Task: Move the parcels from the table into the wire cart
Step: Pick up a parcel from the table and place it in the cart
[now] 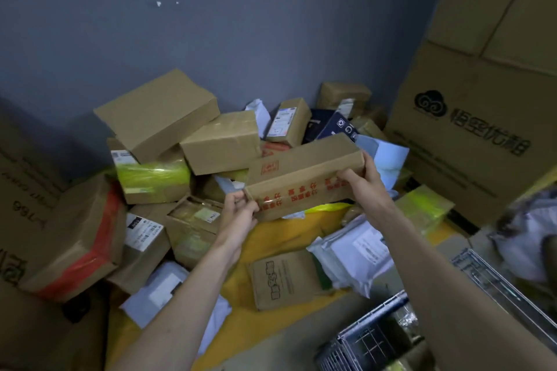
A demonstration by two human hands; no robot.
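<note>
Parcel (long, brown) between 2 hands, left hand and right hand gripping its ends

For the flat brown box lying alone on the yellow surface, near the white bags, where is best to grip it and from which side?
Probably take the flat brown box by its two long edges, coming from above and from the near side. It lies flat with its printed face up; the near edge is free, while white bags crowd its right side. Both hands are busy now: the left hand and right hand hold the long taped box.
</note>
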